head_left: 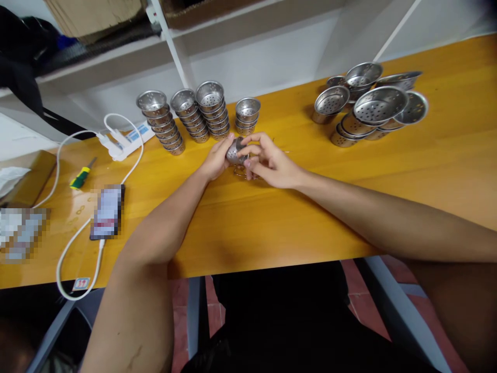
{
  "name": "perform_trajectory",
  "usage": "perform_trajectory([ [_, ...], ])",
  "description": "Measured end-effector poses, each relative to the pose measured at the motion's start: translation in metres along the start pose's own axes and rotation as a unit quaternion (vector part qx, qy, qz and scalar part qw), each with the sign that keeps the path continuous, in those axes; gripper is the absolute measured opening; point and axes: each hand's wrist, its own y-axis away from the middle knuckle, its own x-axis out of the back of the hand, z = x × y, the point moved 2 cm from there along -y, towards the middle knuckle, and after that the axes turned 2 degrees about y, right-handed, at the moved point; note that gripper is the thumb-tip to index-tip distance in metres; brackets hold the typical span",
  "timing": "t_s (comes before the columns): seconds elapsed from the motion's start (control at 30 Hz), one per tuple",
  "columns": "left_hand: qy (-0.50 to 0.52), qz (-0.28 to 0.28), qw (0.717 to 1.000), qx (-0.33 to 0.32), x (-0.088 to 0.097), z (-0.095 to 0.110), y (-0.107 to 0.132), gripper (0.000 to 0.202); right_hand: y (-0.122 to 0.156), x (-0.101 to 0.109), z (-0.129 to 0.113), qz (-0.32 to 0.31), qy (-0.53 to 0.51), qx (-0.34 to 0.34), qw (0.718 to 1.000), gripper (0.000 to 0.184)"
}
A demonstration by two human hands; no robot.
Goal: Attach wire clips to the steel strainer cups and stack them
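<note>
My left hand (pixel 216 159) is closed around the left side of a small perforated metal cup (pixel 234 152), held tilted above the table. From the right, my right hand (pixel 274 165) reaches over the same cup with bent fingers, its fingertips against the cup's side. Thin wire loops (pixel 241 173) show just below the cup and my right fingers; whether I touch them is hidden. Behind my hands stand stacks of similar perforated cups: a tall one (pixel 152 102) at the left, two in the middle (pixel 210 96), and a short one (pixel 247 109) nearest the held cup.
Larger perforated metal cups (pixel 380 106) crowd the table's right rear. At the left are a white power strip (pixel 132 142), a green-and-yellow screwdriver (pixel 81 177), a phone (pixel 107 212) on a looping white cable (pixel 59 269), and a cardboard box (pixel 37 176). Shelving (pixel 248 57) borders the wooden table's back.
</note>
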Motion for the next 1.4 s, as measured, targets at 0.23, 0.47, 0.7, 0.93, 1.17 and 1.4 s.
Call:
perform_trajectory([
  [0.23, -0.045, -0.021, 0.999, -0.022, 0.001, -0.009, -0.002, 0.078, -0.008, 0.006, -0.008, 0.043, 0.127, -0.009, 0.991, 0.088],
  [0.47, -0.06, -0.023, 0.998, -0.023, 0.001, -0.013, -0.005, 0.056, -0.015, 0.01, -0.008, 0.071, 0.124, -0.027, 0.989, 0.099],
  [0.7, -0.028, -0.004, 1.0, -0.007, -0.004, -0.012, -0.006, 0.056, -0.018, 0.016, 0.0, 0.126, 0.073, -0.053, 0.988, 0.1],
  [0.93, 0.002, 0.038, 0.999, 0.007, -0.004, 0.001, -0.004, 0.068, -0.014, 0.053, 0.004, 0.196, 0.089, -0.026, 0.976, 0.095],
  [1.17, 0.002, 0.009, 0.997, -0.081, 0.013, -0.01, -0.011, 0.074, -0.001, 0.069, 0.025, 0.13, 0.32, -0.023, 0.938, 0.088],
  [1.4, -0.035, -0.082, 0.989, -0.117, 0.016, -0.015, -0.019, 0.099, -0.007, 0.051, 0.014, 0.057, 0.271, 0.018, 0.961, 0.109],
])
